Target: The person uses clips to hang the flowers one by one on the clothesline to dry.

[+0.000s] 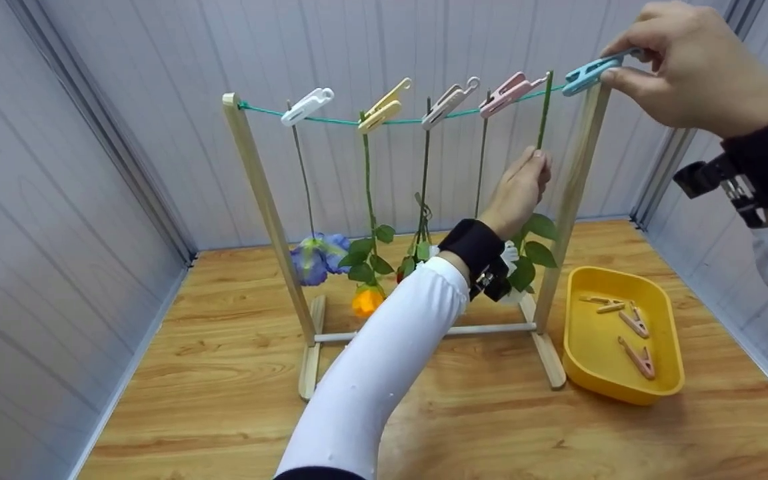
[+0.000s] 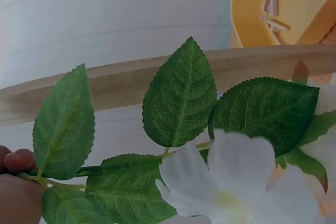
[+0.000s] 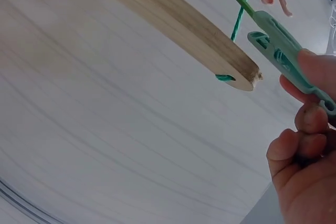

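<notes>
From the head view, the right hand (image 1: 691,67) pinches a blue peg (image 1: 591,72) on the green line (image 1: 331,120), while the left hand (image 1: 517,193) pinches a flower stem (image 1: 544,110) below it. The left wrist view shows fingers (image 2: 18,161) gripping the stem by its leaves (image 2: 181,95). The right wrist view shows fingers (image 3: 312,69) squeezing the peg beside the wooden post (image 3: 178,24).

Right hand (image 1: 691,67) pinching blue peg (image 1: 591,72), left hand (image 1: 517,193) on stem (image 1: 544,110).

Right hand (image 1: 691,67) at the rack's (image 1: 251,200) right post top, on the last clothespin (image 1: 591,72) on the cord (image 1: 331,121). Left hand (image 1: 517,193) below it, on the stem (image 1: 544,110). Four pegged stems hang left of that hand. Tray (image 1: 674,347) with pegs lies below-right.
</notes>
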Action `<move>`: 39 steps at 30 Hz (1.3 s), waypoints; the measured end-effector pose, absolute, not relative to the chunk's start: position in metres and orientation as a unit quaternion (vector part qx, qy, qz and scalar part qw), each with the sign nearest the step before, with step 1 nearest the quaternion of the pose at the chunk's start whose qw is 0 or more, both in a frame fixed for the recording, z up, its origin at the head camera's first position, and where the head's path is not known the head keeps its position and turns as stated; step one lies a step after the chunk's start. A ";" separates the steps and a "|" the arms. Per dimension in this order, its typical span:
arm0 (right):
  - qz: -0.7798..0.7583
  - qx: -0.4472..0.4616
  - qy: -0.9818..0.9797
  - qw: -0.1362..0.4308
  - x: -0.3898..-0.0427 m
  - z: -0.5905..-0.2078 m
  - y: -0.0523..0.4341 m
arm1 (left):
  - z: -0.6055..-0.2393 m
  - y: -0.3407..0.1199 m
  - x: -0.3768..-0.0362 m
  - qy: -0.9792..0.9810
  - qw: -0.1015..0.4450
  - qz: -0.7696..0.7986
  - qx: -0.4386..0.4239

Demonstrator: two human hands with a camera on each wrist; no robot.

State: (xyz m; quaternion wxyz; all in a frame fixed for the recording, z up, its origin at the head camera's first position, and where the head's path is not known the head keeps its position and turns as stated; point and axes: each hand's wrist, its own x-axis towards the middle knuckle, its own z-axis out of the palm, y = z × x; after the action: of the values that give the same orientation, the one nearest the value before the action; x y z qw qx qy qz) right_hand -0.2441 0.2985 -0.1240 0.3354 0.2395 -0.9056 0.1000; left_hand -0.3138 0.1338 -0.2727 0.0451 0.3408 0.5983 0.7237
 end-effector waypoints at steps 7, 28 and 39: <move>0.091 0.231 -0.921 0.300 -0.259 -0.116 0.294 | -0.273 0.139 -0.316 0.592 0.050 0.733 0.330; 0.044 0.202 -0.959 0.192 -0.281 -0.108 0.289 | -0.276 0.132 -0.320 0.616 0.040 0.731 0.291; 0.097 0.221 -0.940 0.241 -0.282 -0.121 0.293 | -0.274 0.122 -0.318 0.657 0.010 0.678 0.329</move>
State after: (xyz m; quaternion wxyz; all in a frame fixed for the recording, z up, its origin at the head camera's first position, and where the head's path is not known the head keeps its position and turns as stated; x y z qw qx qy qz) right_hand -0.2822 0.2933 -0.1210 0.2409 0.2205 -0.9402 0.0970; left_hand -0.3185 0.1217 -0.2738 0.0104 0.3290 0.6571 0.6781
